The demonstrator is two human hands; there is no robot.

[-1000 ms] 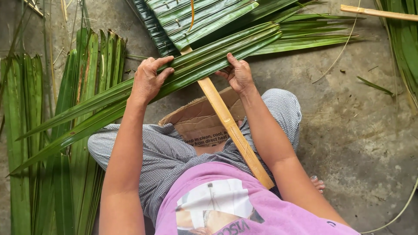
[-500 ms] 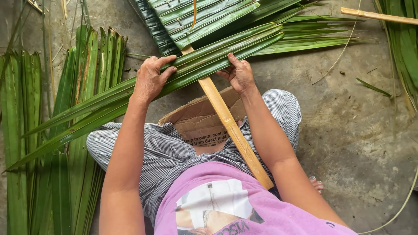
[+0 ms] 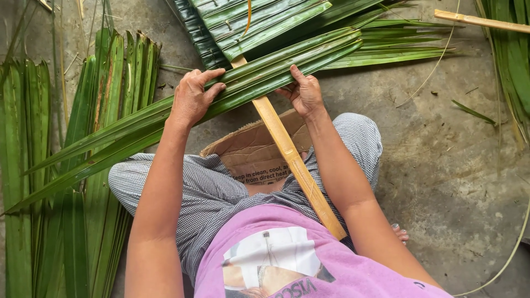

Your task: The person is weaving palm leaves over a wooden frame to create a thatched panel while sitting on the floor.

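A bundle of long green palm leaves (image 3: 248,77) lies slantwise across a pale bamboo slat (image 3: 287,152). My left hand (image 3: 192,99) grips the bundle left of the slat, fingers curled over its upper edge. My right hand (image 3: 305,92) holds the same leaves just right of the slat, fingers spread flat on them. The slat runs from my lap up under a panel of leaves pinned side by side (image 3: 248,25) at the top. I sit on a piece of brown cardboard (image 3: 251,149).
A stack of cut green leaves (image 3: 83,165) lies on the concrete floor (image 3: 441,154) at my left. More leaves (image 3: 510,55) and another bamboo slat (image 3: 480,20) are at the upper right. A loose leaf strip (image 3: 475,110) lies on the floor to the right.
Both hands have pushed the leaf bundle slightly up toward the pinned panel; the grips are unchanged.
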